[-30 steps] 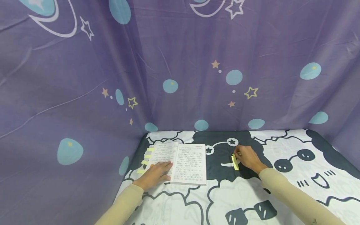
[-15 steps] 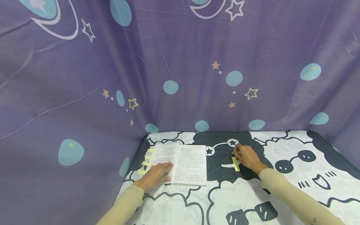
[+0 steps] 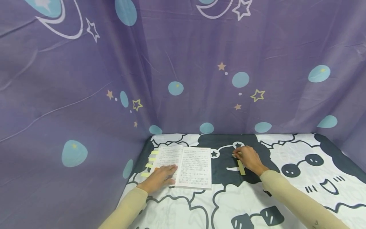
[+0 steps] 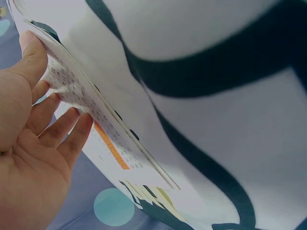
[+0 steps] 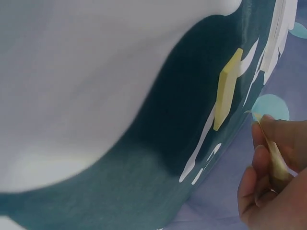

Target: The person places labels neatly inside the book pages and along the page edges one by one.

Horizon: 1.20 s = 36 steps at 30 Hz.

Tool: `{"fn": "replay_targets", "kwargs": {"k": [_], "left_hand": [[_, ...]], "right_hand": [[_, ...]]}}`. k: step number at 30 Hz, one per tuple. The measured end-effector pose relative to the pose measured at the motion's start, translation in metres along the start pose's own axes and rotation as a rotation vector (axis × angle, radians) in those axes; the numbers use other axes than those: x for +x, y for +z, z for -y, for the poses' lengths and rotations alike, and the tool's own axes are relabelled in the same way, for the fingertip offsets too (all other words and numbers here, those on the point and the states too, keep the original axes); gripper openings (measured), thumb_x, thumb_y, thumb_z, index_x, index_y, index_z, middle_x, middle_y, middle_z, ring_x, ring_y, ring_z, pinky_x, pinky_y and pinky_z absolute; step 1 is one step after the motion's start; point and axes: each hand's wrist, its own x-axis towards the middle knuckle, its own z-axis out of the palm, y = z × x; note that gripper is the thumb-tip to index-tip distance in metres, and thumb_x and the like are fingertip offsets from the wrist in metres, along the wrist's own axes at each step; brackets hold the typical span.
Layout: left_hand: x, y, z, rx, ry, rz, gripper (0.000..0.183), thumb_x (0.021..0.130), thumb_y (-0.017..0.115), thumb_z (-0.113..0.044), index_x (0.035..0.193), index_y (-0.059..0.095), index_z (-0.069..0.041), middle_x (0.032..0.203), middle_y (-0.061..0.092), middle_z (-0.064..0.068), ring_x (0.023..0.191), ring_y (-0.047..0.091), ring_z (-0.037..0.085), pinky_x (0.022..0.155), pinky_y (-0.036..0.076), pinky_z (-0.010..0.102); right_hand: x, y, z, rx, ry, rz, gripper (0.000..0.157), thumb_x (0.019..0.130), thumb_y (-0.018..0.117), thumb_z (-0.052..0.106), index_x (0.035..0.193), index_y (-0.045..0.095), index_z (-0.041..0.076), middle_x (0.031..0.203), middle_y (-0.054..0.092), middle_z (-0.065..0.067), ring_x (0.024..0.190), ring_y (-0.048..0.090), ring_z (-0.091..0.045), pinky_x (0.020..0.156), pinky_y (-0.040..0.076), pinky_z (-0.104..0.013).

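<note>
An open book (image 3: 196, 167) lies on the patterned cloth. My left hand (image 3: 160, 178) rests on its left page; in the left wrist view its fingers (image 4: 76, 136) are spread against the paper, beside an orange strip (image 4: 112, 146). My right hand (image 3: 251, 159) pinches a thin yellow sticky note (image 5: 274, 155) between thumb and fingers, the note curling toward the palm in the right wrist view. Just below that hand, a pad of yellow sticky notes (image 3: 241, 167) lies on the dark part of the cloth, apart from the fingers.
Several yellow sticky tabs (image 3: 148, 165) stick out from the book's left edge. A black-and-white cartoon sheep cloth (image 3: 177, 211) covers the surface. Purple curtains (image 3: 188, 47) with stars and blue dots hang behind and at the left.
My right hand has come away from the pad and slightly left, with a single sticky note now between its fingers. The left hand stays on the page.
</note>
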Motion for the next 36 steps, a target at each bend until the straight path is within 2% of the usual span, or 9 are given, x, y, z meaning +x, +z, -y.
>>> {"fn": "replay_targets", "kwargs": {"k": [4, 6, 7, 11, 13, 19, 25, 31, 36], "left_hand": [[0.001, -0.001, -0.001, 0.002, -0.007, 0.010, 0.068, 0.098, 0.067, -0.035, 0.153, 0.046, -0.001, 0.159, 0.043, 0.017, 0.144, 0.042, 0.039, 0.120, 0.034, 0.053], [0.002, -0.002, -0.001, 0.007, -0.006, 0.014, 0.068, 0.098, 0.067, -0.035, 0.153, 0.046, -0.001, 0.159, 0.042, 0.017, 0.144, 0.041, 0.039, 0.120, 0.034, 0.052], [0.002, -0.002, -0.001, 0.006, -0.002, 0.013, 0.068, 0.098, 0.067, -0.034, 0.153, 0.046, 0.000, 0.159, 0.043, 0.018, 0.144, 0.041, 0.039, 0.120, 0.034, 0.053], [0.003, -0.003, -0.002, 0.004, 0.004, 0.013, 0.068, 0.098, 0.067, -0.033, 0.153, 0.045, 0.000, 0.159, 0.042, 0.018, 0.144, 0.041, 0.040, 0.119, 0.034, 0.053], [0.003, -0.003, -0.002, 0.005, 0.005, 0.013, 0.068, 0.098, 0.067, -0.033, 0.153, 0.045, 0.001, 0.159, 0.043, 0.018, 0.144, 0.042, 0.040, 0.119, 0.034, 0.053], [0.005, -0.002, -0.001, 0.022, 0.002, 0.018, 0.069, 0.098, 0.066, -0.035, 0.153, 0.045, 0.000, 0.159, 0.043, 0.017, 0.144, 0.042, 0.038, 0.119, 0.035, 0.051], [0.004, -0.002, -0.002, 0.009, -0.001, 0.014, 0.069, 0.098, 0.067, -0.035, 0.153, 0.045, -0.001, 0.159, 0.042, 0.018, 0.144, 0.042, 0.039, 0.120, 0.034, 0.052], [0.000, -0.003, -0.002, 0.024, -0.014, 0.014, 0.068, 0.097, 0.067, -0.035, 0.153, 0.046, -0.001, 0.159, 0.043, 0.017, 0.144, 0.042, 0.038, 0.119, 0.035, 0.051], [0.000, -0.003, -0.003, 0.023, -0.022, 0.014, 0.069, 0.097, 0.067, -0.035, 0.153, 0.046, -0.001, 0.159, 0.043, 0.017, 0.144, 0.042, 0.038, 0.120, 0.034, 0.051]], "right_hand": [[0.003, 0.003, 0.002, -0.008, -0.040, -0.008, 0.006, 0.088, 0.082, 0.010, 0.085, 0.077, 0.011, 0.078, 0.073, 0.004, 0.074, 0.064, -0.018, 0.069, 0.054, -0.043], [0.005, 0.005, 0.003, -0.012, -0.058, -0.019, 0.010, 0.086, 0.083, 0.007, 0.082, 0.076, 0.012, 0.077, 0.072, 0.005, 0.073, 0.065, -0.016, 0.078, 0.055, -0.046], [0.007, 0.006, 0.003, -0.015, -0.060, -0.024, 0.011, 0.086, 0.083, 0.007, 0.082, 0.075, 0.013, 0.076, 0.072, 0.005, 0.073, 0.064, -0.016, 0.078, 0.055, -0.047], [0.012, 0.009, 0.008, -0.019, -0.065, -0.033, 0.012, 0.085, 0.082, 0.005, 0.080, 0.075, 0.013, 0.075, 0.072, 0.004, 0.074, 0.062, -0.018, 0.076, 0.055, -0.046], [0.014, 0.010, 0.011, -0.024, -0.065, -0.029, 0.010, 0.085, 0.082, 0.007, 0.082, 0.076, 0.013, 0.076, 0.072, 0.004, 0.076, 0.061, -0.019, 0.068, 0.055, -0.043], [0.021, 0.016, 0.018, -0.036, -0.084, -0.023, 0.005, 0.086, 0.083, 0.009, 0.088, 0.079, 0.010, 0.078, 0.075, 0.002, 0.077, 0.063, -0.021, 0.071, 0.056, -0.045], [0.029, 0.024, 0.025, -0.028, -0.084, -0.058, 0.006, 0.085, 0.082, 0.008, 0.084, 0.078, 0.012, 0.078, 0.073, 0.001, 0.074, 0.056, -0.020, 0.064, 0.051, -0.040], [0.038, 0.033, 0.035, -0.050, -0.141, -0.102, 0.007, 0.082, 0.086, 0.008, 0.082, 0.079, 0.010, 0.077, 0.070, 0.000, 0.073, 0.053, -0.020, 0.065, 0.047, -0.036], [0.042, 0.039, 0.041, -0.073, -0.185, -0.103, 0.009, 0.079, 0.087, 0.002, 0.083, 0.080, 0.008, 0.075, 0.072, 0.001, 0.070, 0.053, -0.018, 0.065, 0.044, -0.034]]}}
